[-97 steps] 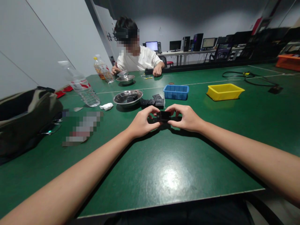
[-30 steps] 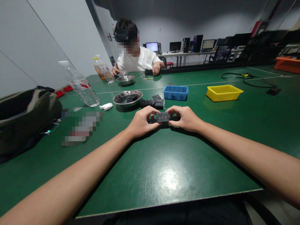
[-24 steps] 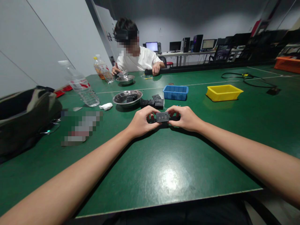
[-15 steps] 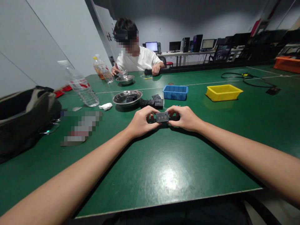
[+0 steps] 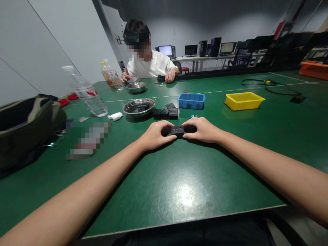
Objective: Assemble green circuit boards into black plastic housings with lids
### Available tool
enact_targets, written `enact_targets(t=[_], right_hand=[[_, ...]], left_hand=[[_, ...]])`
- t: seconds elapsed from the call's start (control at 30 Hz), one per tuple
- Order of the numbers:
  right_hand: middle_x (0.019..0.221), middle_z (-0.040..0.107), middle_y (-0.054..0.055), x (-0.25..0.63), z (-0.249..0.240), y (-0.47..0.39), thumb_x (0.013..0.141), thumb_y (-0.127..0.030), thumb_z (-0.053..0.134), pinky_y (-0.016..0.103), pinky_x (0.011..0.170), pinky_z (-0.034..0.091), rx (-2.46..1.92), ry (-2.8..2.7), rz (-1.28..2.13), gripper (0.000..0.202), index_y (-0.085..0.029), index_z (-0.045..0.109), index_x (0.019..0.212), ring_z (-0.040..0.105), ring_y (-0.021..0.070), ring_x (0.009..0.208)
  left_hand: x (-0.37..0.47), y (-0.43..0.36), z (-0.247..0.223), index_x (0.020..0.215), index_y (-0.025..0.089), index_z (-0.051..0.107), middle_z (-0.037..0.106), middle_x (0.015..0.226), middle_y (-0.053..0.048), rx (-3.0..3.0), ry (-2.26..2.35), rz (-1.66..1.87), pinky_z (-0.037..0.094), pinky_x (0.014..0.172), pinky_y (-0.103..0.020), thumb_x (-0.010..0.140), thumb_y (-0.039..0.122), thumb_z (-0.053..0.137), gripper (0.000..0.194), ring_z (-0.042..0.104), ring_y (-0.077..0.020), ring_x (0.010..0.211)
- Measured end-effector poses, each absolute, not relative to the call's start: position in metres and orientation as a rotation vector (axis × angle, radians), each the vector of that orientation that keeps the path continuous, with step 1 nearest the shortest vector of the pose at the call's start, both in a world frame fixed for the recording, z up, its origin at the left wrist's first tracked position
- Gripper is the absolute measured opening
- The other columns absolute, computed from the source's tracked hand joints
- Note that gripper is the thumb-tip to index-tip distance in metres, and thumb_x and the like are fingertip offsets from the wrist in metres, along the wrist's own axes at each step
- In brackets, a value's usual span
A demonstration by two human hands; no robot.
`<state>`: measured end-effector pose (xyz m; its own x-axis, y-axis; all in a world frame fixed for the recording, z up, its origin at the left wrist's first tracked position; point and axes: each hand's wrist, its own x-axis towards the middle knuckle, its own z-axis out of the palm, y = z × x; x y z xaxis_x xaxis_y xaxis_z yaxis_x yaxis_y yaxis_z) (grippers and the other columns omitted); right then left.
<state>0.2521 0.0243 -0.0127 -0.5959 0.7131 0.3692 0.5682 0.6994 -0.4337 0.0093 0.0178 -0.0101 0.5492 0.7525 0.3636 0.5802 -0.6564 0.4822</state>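
A small black box (image 5: 177,131) with the letters SPD on its top is held between both hands, low over the green table (image 5: 184,177). My left hand (image 5: 157,135) pinches its left end between thumb and fingers. At the right end, my right hand (image 5: 201,130) grips it the same way. Just beyond the hands, several black boxes (image 5: 165,113) form a row. A metal bowl (image 5: 128,108) with black parts inside stands to their left. Behind my right hand is a blue divided tray (image 5: 191,101).
A yellow bin (image 5: 244,101) and a black cable (image 5: 276,87) lie to the right. On the left are a leaning bottle (image 5: 89,99), a bag (image 5: 28,126) and white tissue (image 5: 115,116). Across the table sits a person (image 5: 151,65) near a second bowl (image 5: 136,87).
The black box has been lowered and tilted back, so more of its front side shows below the lettered face. Both hands still grip its ends.
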Motion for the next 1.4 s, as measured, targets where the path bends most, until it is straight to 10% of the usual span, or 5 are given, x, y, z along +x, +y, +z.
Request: enact_targets(t=[0.33, 0.63, 0.87, 1.4], right_hand=[[0.077, 0.075, 0.005, 0.295, -0.001, 0.049, 0.084, -0.027, 0.066, 0.03, 0.067, 0.045, -1.168, -2.032, 0.103, 0.016, -0.018, 0.077, 0.078, 0.061, 0.0162, 0.065], [0.086, 0.071, 0.005, 0.304, -0.023, 0.065, 0.079, -0.036, 0.076, 0.03, 0.07, 0.045, -1.29, -2.158, 0.227, 0.045, -0.015, 0.071, 0.119, 0.058, 0.0167, 0.071], [0.084, 0.072, 0.003, 0.296, -0.029, 0.065, 0.077, -0.023, 0.075, 0.03, 0.072, 0.048, -1.318, -2.085, 0.31, 0.034, -0.017, 0.073, 0.111, 0.062, 0.0161, 0.072], [0.101, 0.078, 0.006, 0.251, -0.018, 0.018, 0.081, -0.013, 0.057, 0.033, 0.083, 0.057, -0.788, -2.021, 0.707, 0.035, -0.017, 0.074, 0.112, 0.072, 0.019, 0.088]], left_hand=[[-0.001, 0.03, -0.011, 0.09, 0.018, 0.066, 0.065, 0.087, -0.005, 2.568, 1.236, 0.693, 0.05, 0.076, -0.036, 0.078, 0.048, 0.07, 0.032, 0.061, -0.0213, 0.079], [-0.009, 0.04, -0.017, 0.09, 0.02, 0.062, 0.06, 0.087, -0.005, 2.617, 1.383, 0.65, 0.051, 0.08, -0.042, 0.079, 0.044, 0.064, 0.028, 0.058, -0.025, 0.084], [-0.004, 0.029, -0.014, 0.131, 0.017, 0.045, 0.057, 0.112, -0.01, 2.472, 1.308, 0.83, 0.052, 0.09, -0.044, 0.078, 0.034, 0.067, 0.06, 0.06, -0.0252, 0.1], [0.01, 0.011, -0.003, 0.132, 0.023, 0.055, 0.058, 0.124, -0.011, 2.746, 0.945, 0.972, 0.046, 0.105, -0.045, 0.088, 0.039, 0.071, 0.049, 0.055, -0.0275, 0.117]])
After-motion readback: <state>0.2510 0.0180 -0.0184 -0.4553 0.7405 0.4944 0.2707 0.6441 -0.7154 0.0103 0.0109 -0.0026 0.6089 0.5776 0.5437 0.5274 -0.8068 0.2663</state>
